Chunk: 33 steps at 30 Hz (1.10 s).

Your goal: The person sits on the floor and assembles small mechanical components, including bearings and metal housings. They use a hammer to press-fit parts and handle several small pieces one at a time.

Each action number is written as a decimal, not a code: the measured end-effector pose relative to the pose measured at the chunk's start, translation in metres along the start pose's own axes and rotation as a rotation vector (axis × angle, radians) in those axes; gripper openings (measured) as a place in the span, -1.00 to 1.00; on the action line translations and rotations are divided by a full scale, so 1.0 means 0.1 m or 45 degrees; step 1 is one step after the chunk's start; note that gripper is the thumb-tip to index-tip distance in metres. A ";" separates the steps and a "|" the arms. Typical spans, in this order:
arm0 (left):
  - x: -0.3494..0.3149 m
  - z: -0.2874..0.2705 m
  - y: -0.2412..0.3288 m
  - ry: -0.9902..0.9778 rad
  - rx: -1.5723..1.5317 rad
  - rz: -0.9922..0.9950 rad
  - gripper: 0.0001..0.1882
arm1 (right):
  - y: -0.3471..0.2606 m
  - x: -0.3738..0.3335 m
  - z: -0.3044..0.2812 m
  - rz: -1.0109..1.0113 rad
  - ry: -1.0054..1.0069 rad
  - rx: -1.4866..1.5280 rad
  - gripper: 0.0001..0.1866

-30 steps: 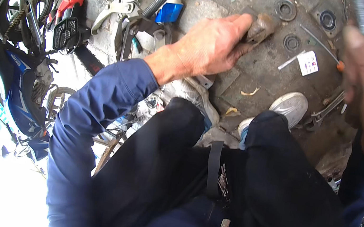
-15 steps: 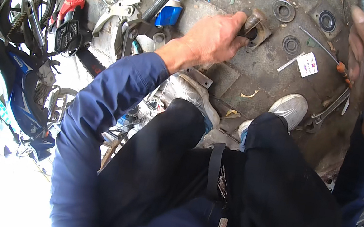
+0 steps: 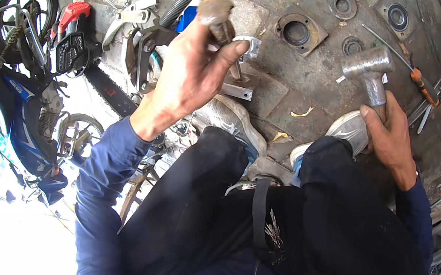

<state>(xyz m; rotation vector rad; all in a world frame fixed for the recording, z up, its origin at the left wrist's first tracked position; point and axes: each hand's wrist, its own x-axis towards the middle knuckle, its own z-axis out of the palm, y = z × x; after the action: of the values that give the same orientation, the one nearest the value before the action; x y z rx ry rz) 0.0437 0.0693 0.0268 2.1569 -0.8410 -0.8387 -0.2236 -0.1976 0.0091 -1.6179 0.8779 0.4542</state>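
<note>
My left hand (image 3: 194, 69) is raised over the left knee side, its fingers closed around a rusty metal piece (image 3: 214, 11). That piece has a thick round head and a narrower shaft, like a big bolt, partly hidden by my fingers. On the right, my right hand (image 3: 389, 131) grips the handle of a hammer (image 3: 370, 64) with a heavy cylindrical metal head, held above the ground near my shoe. A square metal plate (image 3: 314, 35) with a round hole lies on the ground between the two hands, touched by neither.
Beyond the hammer lie ring-shaped parts (image 3: 343, 5), another square plate with a ring (image 3: 397, 17), and an orange-handled screwdriver (image 3: 417, 77). Wrenches (image 3: 427, 107) rest at the right. At the left are a puller-like metal part (image 3: 135, 15), a red-handled chainsaw (image 3: 75, 11) and a blue motorcycle (image 3: 32, 112).
My left hand has lifted the metal piece off the square plate and drawn it left and nearer. The right hand has brought the hammer down and inward from the upper right.
</note>
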 end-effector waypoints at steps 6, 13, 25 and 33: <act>-0.09 -0.05 0.05 0.084 -0.236 -0.123 -0.71 | 0.26 -0.06 -0.15 0.026 0.010 -0.183 -0.67; -0.04 -0.12 0.10 -0.073 -0.224 -0.179 -0.76 | 0.20 -0.09 -0.20 0.226 -0.049 0.011 -0.69; 0.28 -0.34 0.12 -0.188 -0.313 -0.305 -0.73 | 0.46 -0.22 -0.20 0.270 -0.082 0.002 -0.63; 0.48 -0.56 0.25 -0.157 -0.312 -0.230 -0.77 | 0.12 -0.06 -0.10 0.274 -0.177 -0.423 -0.55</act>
<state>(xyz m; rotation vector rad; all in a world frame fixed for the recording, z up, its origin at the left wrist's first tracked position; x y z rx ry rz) 0.1056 0.0383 0.0623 2.0000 -0.5732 -1.1147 -0.2379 -0.2054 0.0080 -1.7721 0.9090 0.8920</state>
